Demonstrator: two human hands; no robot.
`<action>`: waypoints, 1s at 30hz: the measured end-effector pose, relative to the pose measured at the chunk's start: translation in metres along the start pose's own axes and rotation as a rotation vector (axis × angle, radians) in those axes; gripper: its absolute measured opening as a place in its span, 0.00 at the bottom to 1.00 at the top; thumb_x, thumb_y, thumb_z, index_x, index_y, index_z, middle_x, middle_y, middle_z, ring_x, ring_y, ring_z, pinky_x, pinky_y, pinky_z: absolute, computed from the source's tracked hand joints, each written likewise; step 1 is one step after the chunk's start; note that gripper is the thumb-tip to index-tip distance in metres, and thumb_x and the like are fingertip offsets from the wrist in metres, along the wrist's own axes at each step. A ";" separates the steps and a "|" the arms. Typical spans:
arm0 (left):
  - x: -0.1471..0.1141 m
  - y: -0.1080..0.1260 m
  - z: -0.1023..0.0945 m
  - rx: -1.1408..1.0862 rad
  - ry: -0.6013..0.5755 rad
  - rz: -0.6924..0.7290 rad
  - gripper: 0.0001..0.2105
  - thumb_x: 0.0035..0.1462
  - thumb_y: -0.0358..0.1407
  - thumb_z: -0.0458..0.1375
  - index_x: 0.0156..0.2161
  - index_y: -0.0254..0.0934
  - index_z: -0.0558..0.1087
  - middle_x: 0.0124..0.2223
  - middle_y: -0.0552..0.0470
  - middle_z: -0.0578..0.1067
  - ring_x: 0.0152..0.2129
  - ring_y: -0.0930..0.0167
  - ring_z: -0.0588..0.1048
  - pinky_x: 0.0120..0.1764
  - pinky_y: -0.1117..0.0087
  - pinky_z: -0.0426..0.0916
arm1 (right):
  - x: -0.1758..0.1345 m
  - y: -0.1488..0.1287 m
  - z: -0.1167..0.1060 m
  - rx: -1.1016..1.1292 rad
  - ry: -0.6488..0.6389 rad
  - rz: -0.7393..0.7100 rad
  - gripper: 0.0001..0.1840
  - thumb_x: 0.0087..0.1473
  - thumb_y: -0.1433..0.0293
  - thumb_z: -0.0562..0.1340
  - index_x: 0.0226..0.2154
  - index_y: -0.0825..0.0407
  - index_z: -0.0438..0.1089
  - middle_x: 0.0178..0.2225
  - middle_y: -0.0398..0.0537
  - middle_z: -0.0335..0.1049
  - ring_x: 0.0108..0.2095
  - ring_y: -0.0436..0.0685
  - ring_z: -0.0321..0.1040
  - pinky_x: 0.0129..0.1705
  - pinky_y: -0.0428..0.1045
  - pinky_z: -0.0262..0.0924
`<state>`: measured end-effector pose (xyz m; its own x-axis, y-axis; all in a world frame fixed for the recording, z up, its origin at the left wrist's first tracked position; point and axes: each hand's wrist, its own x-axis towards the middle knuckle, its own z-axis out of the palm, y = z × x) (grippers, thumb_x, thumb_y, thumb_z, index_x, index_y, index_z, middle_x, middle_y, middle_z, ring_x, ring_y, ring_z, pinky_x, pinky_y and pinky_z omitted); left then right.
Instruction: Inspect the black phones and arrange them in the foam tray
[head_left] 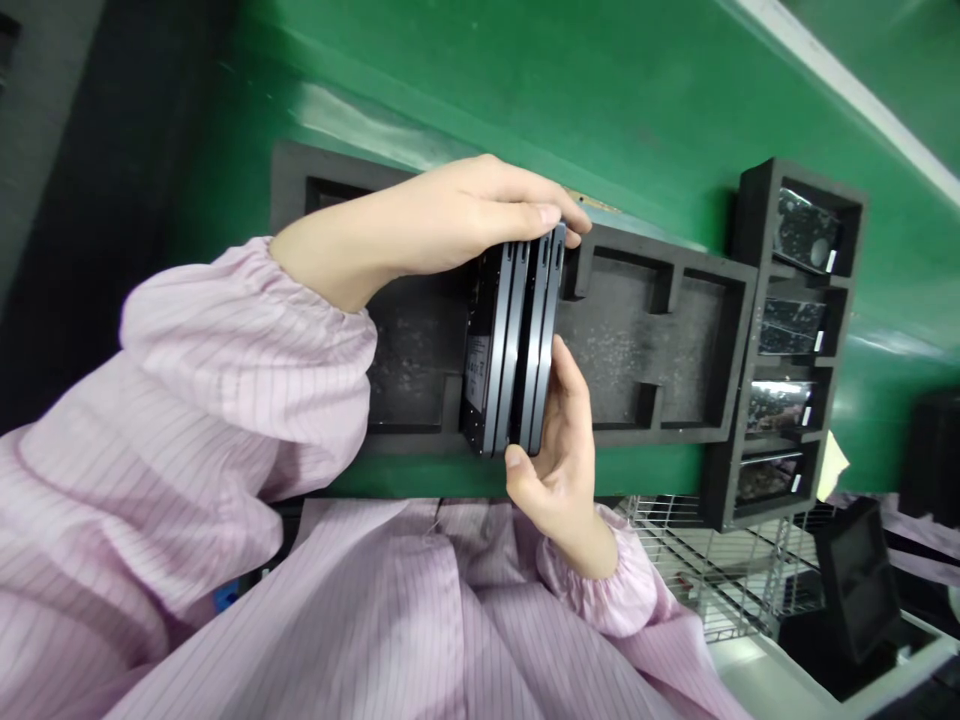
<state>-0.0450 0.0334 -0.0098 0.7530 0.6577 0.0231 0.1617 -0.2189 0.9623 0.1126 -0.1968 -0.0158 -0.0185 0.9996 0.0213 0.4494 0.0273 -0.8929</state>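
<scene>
A stack of flat dark electronic devices (517, 340) with blue-grey metal edges stands on its side between my hands, above a black foam tray (637, 437). Small port-like slots show at the stack's far end, and a printed label on its left face. My left hand (480, 205) is closed over the far end, its thumb across the top edges. At the near end, my right hand (559, 460) grips from the right and below, thumb against the lower corner. The palm-side fingertips of both hands are partly hidden by the stack.
A second black foam tray (841, 330) on the right holds several dark glossy pieces in separate compartments. Both trays lie on a green work surface (637, 120). A wire rack (712, 560) and a black box (859, 575) are at the lower right.
</scene>
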 end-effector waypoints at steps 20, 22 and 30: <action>0.006 -0.017 0.004 -0.086 -0.001 0.165 0.19 0.77 0.44 0.55 0.57 0.38 0.86 0.58 0.49 0.87 0.60 0.59 0.83 0.68 0.58 0.73 | 0.033 0.007 -0.065 -0.448 -0.122 -0.361 0.43 0.71 0.81 0.54 0.81 0.38 0.51 0.79 0.56 0.57 0.81 0.70 0.55 0.74 0.71 0.71; 0.007 -0.019 0.009 -0.139 0.049 0.185 0.21 0.80 0.44 0.53 0.57 0.36 0.86 0.58 0.47 0.87 0.59 0.61 0.84 0.67 0.61 0.73 | 0.048 -0.002 -0.065 -0.728 -0.156 -0.522 0.41 0.71 0.86 0.52 0.78 0.39 0.60 0.82 0.51 0.54 0.85 0.70 0.40 0.81 0.74 0.59; 0.002 0.005 0.009 -0.137 0.430 0.304 0.22 0.82 0.41 0.47 0.50 0.35 0.83 0.52 0.44 0.88 0.50 0.67 0.86 0.56 0.68 0.78 | 0.093 -0.031 -0.055 -0.970 -0.379 -0.978 0.16 0.81 0.76 0.56 0.44 0.53 0.78 0.51 0.47 0.86 0.65 0.67 0.79 0.74 0.73 0.72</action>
<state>-0.0369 0.0266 -0.0075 0.4197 0.8211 0.3868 -0.1292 -0.3678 0.9209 0.1461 -0.1041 0.0383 -0.8357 0.5183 0.1814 0.5367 0.8409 0.0696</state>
